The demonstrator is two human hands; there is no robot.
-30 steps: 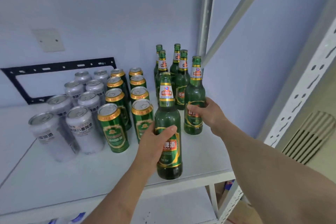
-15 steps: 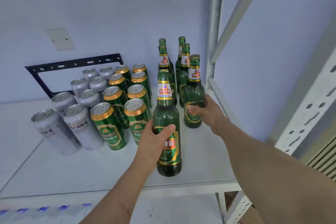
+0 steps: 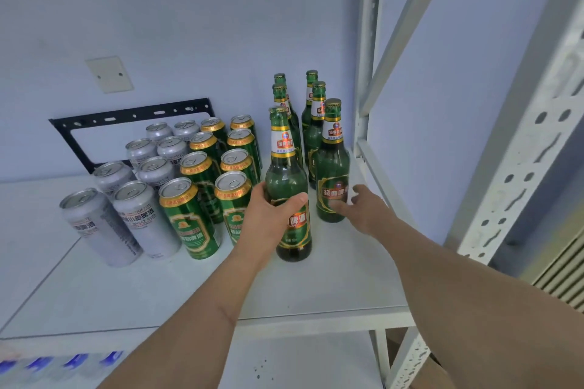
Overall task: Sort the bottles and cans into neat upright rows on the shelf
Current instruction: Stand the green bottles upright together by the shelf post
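Since half a second ago the right hand (image 3: 363, 208) has loosened: its fingers, then wrapped round the near right bottle (image 3: 332, 164), now lie spread and nearly straight, thumb and fingertips at the label; whether they touch the glass is hard to tell. The left hand (image 3: 273, 215) still grips the near left bottle (image 3: 289, 186) round its body, thumb across the front, and the bottle stands upright on the white shelf (image 3: 331, 287), nearer than all the others. Four more green bottles (image 3: 311, 123) stand behind in two lines running to the far wall. Left of them the green cans (image 3: 202, 196) stand in two lines, and further left the silver cans (image 3: 139, 208) in two more, all upright. A black bracket (image 3: 129, 114) leans on the wall behind the cans.
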